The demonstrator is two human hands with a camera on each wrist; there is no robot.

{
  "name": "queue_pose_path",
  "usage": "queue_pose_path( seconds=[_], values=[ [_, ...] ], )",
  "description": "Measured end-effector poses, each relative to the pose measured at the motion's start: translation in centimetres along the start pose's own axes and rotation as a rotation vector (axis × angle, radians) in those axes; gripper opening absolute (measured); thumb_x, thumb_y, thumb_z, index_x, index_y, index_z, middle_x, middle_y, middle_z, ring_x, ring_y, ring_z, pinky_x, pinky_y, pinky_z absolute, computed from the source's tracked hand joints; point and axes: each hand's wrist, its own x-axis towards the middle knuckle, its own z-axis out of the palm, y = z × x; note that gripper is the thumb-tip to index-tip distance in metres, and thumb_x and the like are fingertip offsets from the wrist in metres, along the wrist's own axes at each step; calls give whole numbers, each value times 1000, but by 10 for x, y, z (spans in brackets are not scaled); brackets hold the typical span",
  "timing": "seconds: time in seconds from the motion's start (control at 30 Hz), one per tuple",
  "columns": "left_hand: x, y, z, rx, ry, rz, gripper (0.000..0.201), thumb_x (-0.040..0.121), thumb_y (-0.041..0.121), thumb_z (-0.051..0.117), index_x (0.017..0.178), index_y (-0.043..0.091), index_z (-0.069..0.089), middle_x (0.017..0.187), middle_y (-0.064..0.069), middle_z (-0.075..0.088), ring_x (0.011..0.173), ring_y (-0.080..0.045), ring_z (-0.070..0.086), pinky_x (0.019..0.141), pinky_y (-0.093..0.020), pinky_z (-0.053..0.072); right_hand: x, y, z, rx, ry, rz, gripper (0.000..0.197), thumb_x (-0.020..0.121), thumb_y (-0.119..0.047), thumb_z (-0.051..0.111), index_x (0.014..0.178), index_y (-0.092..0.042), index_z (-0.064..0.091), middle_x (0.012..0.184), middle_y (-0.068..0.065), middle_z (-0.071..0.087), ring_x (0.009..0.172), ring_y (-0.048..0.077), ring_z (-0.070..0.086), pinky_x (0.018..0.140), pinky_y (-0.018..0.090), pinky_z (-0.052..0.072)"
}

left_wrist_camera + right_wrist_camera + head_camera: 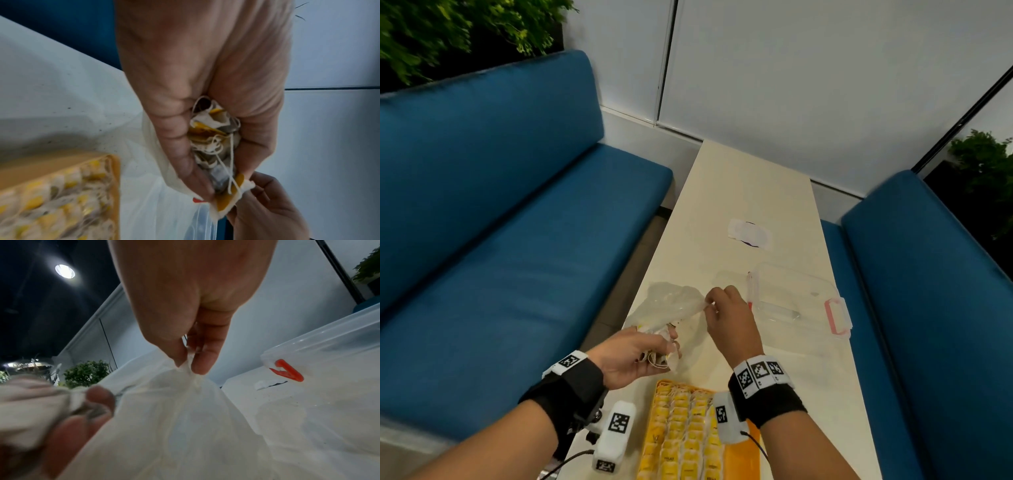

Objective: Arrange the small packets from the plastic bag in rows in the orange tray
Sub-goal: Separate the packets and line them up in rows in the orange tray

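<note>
A crumpled clear plastic bag [671, 305] is held up over the white table [750, 192]. My right hand [710, 303] pinches the bag [185, 402] between thumb and forefinger at its upper edge. My left hand [666, 349] grips a bunch of small yellow-and-white stringed packets [213, 141] in its curled fingers. The orange tray [744, 459] lies at the table's near edge, with rows of the same packets [685, 435] filling its left part. The tray [115, 178] also shows in the left wrist view, blurred.
A clear plastic box [801, 298] with pink-red latches [834, 315] stands right of the bag. A white label patch [750, 233] lies farther up the table. Blue benches [500, 222] flank both long sides. Wrist cameras hang over the tray's near end.
</note>
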Motion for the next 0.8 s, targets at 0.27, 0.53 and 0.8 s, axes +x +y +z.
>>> queue_pose_path(
  seconds=[0.27, 0.53, 0.8],
  values=[
    [-20, -36, 8, -36, -65, -94, 32, 68, -2, 81, 97, 9, 71, 104, -18, 67, 95, -29, 64, 84, -43, 60, -6, 14, 3, -91, 54, -47, 12, 97, -13, 53, 102, -8, 62, 99, 8, 52, 72, 33, 56, 60, 37, 47],
    [-23, -54, 19, -169, 97, -115, 27, 77, -6, 77, 101, 5, 72, 103, -19, 67, 85, -27, 70, 79, -42, 63, -34, 29, 8, -123, -26, -63, 22, 90, -15, 61, 112, -16, 63, 110, 2, 49, 77, 26, 61, 61, 33, 52],
    [-22, -64, 31, -294, 134, -112, 30, 81, -7, 73, 109, 0, 67, 89, -17, 69, 82, -27, 72, 71, -38, 64, -115, 5, -8, 231, -182, 2, 34, 77, -45, 72, 106, -34, 58, 105, -20, 51, 88, 1, 61, 70, 17, 49]
  ],
)
